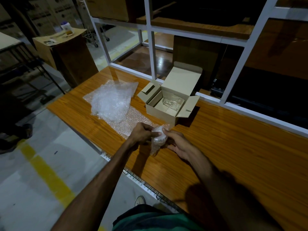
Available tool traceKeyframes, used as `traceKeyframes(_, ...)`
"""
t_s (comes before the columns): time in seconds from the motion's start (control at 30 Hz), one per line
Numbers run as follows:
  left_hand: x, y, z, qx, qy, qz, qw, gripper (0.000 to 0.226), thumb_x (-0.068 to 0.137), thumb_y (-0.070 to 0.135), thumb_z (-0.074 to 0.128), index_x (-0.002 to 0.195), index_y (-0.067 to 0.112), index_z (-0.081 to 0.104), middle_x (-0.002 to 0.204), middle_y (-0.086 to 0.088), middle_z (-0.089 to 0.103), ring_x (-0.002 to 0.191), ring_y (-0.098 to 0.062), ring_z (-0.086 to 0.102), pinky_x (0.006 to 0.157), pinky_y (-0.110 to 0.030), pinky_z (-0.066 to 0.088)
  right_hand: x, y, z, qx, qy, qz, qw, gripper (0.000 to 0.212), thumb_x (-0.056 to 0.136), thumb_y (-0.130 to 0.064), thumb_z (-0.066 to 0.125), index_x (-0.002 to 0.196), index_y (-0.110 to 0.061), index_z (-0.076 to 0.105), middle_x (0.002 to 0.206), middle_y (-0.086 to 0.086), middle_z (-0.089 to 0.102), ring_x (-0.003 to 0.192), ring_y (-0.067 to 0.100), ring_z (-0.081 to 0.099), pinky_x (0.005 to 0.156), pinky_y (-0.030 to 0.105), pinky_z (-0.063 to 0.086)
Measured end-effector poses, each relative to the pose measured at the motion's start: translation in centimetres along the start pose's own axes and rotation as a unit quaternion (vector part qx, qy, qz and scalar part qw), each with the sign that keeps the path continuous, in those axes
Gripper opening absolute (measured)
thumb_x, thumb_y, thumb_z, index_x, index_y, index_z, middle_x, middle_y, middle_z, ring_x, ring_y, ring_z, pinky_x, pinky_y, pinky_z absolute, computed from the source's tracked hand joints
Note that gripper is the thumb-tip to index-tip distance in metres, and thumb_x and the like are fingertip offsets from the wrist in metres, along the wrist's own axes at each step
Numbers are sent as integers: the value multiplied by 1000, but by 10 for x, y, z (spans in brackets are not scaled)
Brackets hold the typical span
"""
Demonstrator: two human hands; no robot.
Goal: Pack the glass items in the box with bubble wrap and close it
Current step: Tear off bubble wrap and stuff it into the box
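Glass being wrapped in bubble wrap, just in front of the open box, near table edge.

The wrapped glass (pixel 158 137) is held betw. both hands: left hand (pixel 143 133) fingers curled, pinching the wrap at its top; right hand (pixel 177 144) cupped round its side w/ thumb pressed on top. To do it well, loose wrap tail below should be tucked tight & ends folded over before it's lifted to the box (pixel 168 104), where a bare glass (pixel 172 103) already lies on its side. Spare bubble wrap (pixel 111 100) is piled left of the box, on the table (pixel 233 147); a 2nd layer may be needed.
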State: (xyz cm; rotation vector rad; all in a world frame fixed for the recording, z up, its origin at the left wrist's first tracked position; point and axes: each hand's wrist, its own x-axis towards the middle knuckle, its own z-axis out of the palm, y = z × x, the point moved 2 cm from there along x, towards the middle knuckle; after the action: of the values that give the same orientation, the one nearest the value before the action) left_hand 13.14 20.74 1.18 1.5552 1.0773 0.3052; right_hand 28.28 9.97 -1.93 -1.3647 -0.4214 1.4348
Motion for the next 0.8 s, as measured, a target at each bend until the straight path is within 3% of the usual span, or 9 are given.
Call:
traceKeyframes(0.07, 0, -1, 1, 10, -2, 3, 1000, 18, 88, 18, 82, 100, 5, 80, 93, -8, 81, 88, -28, 79, 73, -42, 66, -1, 0, 5, -22, -15, -19, 999, 35, 94, -33, 78, 126, -19, 73, 126, 6, 77, 122, 25, 70, 109, 49, 54)
traceKeyframes(0.13, 2, -2, 2, 34, 9, 18, 999, 17, 89, 22, 82, 98, 8, 81, 91, -8, 81, 88, -32, 79, 80, -53, 65, -3, 1, 7, -49, -15, -46, 998, 12, 103, -25, 68, 113, -29, 74, 109, -6, 80, 108, 14, 75, 89, 30, 61)
traceKeyframes(0.2, 2, -3, 4, 48, 23, 32, 998, 15, 88, 24, 82, 96, 10, 82, 87, -6, 81, 86, -32, 79, 79, -59, 63, -4, 4, 7, -64, -10, -77, 995, 15, 106, -22, 63, 104, -35, 71, 102, -14, 79, 98, 6, 76, 75, 21, 57)
traceKeyframes(0.3, 0, -1, 7, 60, 36, 42, 997, 12, 88, 25, 83, 92, 14, 82, 84, -3, 81, 81, -28, 79, 75, -57, 64, -2, 7, 6, -79, 8, -122, 989, 15, 105, -23, 65, 109, -31, 77, 113, -6, 81, 111, 17, 75, 92, 37, 59)
traceKeyframes(0.37, 1, -3, 8, 62, 38, 47, 996, 8, 89, 24, 82, 89, 16, 81, 82, -1, 80, 78, -23, 79, 75, -55, 64, 1, 10, 4, -90, 19, -146, 985, 21, 105, -26, 65, 124, -23, 75, 120, 0, 79, 114, 20, 74, 100, 46, 60)
traceKeyframes(0.5, 1, -8, 8, 19, 46, 27, 998, 26, 82, 31, 85, 98, 12, 77, 92, -5, 80, 84, -25, 79, 78, -56, 65, 1, 7, 5, -117, 62, -179, 975, 32, 107, -29, 63, 138, -24, 69, 129, 0, 75, 117, 17, 73, 95, 37, 63)
traceKeyframes(0.63, 1, -14, 12, -1, 33, -28, 999, 42, 89, 39, 80, 116, 9, 70, 106, -10, 79, 85, -20, 79, 73, -41, 66, 6, 1, 6, -220, 109, -210, 946, 24, 105, -36, 64, 126, -45, 72, 136, -10, 72, 122, 10, 69, 98, 39, 62)
traceKeyframes(0.73, -3, -18, 16, -17, 3, -64, 998, 51, 94, 49, 71, 117, 4, 73, 101, -12, 80, 83, -24, 79, 67, -35, 62, 7, -4, 4, -303, 113, -258, 910, 30, 105, -31, 65, 134, -30, 72, 140, -9, 70, 129, 6, 63, 104, 37, 58)
traceKeyframes(0.8, -5, -16, 17, -40, -12, -82, 996, 47, 99, 45, 66, 110, -1, 74, 93, -17, 80, 78, -31, 78, 67, -38, 60, 2, -6, 3, -352, 106, -294, 883, 35, 106, -25, 64, 140, -22, 69, 143, -5, 68, 130, 3, 60, 105, 31, 57)
